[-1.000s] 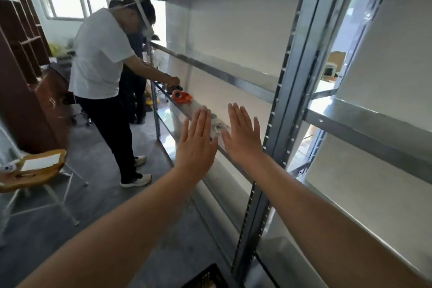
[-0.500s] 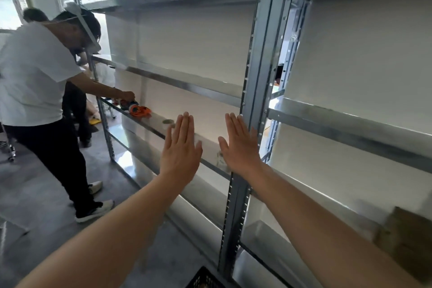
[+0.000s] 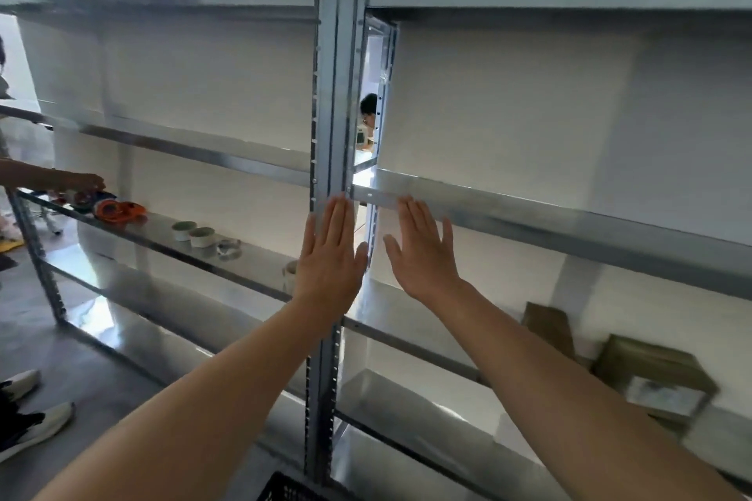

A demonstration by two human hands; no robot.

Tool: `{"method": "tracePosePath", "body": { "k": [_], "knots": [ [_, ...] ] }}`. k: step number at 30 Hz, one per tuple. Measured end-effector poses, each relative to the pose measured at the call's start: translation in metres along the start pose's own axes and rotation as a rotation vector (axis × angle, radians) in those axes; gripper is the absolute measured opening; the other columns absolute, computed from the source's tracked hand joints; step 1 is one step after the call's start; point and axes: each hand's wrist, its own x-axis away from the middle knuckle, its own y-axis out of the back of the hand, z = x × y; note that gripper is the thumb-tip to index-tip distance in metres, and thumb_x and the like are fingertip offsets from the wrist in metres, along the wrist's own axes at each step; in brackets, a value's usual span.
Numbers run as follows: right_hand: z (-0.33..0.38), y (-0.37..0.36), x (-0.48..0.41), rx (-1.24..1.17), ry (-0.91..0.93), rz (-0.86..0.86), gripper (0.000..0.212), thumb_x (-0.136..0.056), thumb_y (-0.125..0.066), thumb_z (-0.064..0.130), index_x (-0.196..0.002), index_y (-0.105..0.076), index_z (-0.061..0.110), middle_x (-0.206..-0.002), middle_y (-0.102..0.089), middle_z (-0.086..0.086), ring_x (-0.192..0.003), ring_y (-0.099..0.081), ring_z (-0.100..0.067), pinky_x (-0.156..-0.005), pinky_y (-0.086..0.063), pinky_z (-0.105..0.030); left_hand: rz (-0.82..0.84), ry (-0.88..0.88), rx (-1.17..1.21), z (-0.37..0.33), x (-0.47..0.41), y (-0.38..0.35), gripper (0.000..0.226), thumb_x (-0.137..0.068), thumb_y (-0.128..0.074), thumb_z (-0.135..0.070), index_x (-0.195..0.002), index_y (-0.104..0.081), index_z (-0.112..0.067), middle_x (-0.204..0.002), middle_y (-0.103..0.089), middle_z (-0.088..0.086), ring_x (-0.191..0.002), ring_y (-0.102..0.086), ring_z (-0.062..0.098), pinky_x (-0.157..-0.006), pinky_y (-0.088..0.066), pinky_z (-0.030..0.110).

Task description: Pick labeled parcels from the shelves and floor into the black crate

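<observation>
Two brown cardboard parcels were seen at the right end of the lower shelf in the right bay. The nearer parcel was set close to that shelf's front edge, and a pale label was stuck on its front face; the print was too blurred to be read. The second parcel was stood further back and to the left, by the white back panel. Whether the two touched could not be told. A tall open gap was left between the parcels' tops and the front edge of the middle shelf above them. A long run of bare metal was shown between the parcels and the post.

Both hands were raised flat, backs to the camera. The left hand was held in front of the post. The right hand was held just beside it, its fingertips at the middle shelf's front edge. On each hand the fingers were kept straight and close together, the thumb was spread, and nothing was held. Contact with the metal could not be judged.

Only a corner of the black crate was caught, at the post's foot.

In the left bay, tape rolls were lined along the shelf's front edge. An orange dispenser was placed near its left end, under another person's hand.
</observation>
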Motion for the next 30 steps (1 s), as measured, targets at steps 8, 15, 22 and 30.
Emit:
{"method": "tracePosePath", "body": {
  "k": [8, 15, 22, 30],
  "knots": [
    [-0.117, 0.066, 0.083, 0.036, -0.178, 0.03, 0.063, -0.106, -0.021, 0.043, -0.157, 0.006, 0.02, -0.165, 0.01, 0.004, -0.15, 0.013, -0.01, -0.121, 0.011, -0.045, -0.014, -0.169, 0.149, -0.137, 0.015, 0.012, 0.065, -0.104, -0.011, -0.043, -0.155, 0.01, -0.01, -0.163, 0.016, 0.006, -0.149, 0.017, 0.019, -0.121, 0.012, 0.04],
    [-0.221, 0.131, 0.163, 0.124, -0.373, -0.014, 0.064, -0.105, -0.022, 0.046, -0.157, 0.008, 0.023, -0.165, 0.01, 0.004, -0.15, 0.013, -0.012, -0.12, 0.013, -0.044, 0.044, -0.31, 0.186, -0.275, 0.041, 0.022, 0.065, -0.103, -0.004, -0.046, -0.154, 0.013, -0.01, -0.162, 0.019, 0.006, -0.148, 0.02, 0.02, -0.123, 0.007, 0.043],
    [-0.305, 0.186, 0.259, 0.22, -0.533, -0.055, 0.063, -0.105, -0.02, 0.046, -0.157, 0.007, 0.022, -0.165, 0.011, 0.005, -0.15, 0.015, -0.011, -0.119, 0.015, -0.043, 0.065, -0.511, 0.27, -0.416, 0.079, 0.047, 0.068, -0.097, 0.007, -0.047, -0.152, 0.019, -0.01, -0.159, 0.027, 0.008, -0.147, 0.024, 0.021, -0.123, 0.006, 0.044],
    [-0.368, 0.236, 0.356, 0.338, -0.739, -0.078, 0.065, -0.103, -0.017, 0.048, -0.157, 0.008, 0.021, -0.165, 0.011, 0.003, -0.151, 0.013, -0.015, -0.12, 0.012, -0.046, 0.064, -0.726, 0.4, -0.537, 0.138, 0.062, 0.066, -0.103, -0.004, -0.047, -0.152, 0.021, -0.011, -0.158, 0.03, 0.005, -0.143, 0.031, 0.019, -0.121, 0.013, 0.042]
  ]
}}
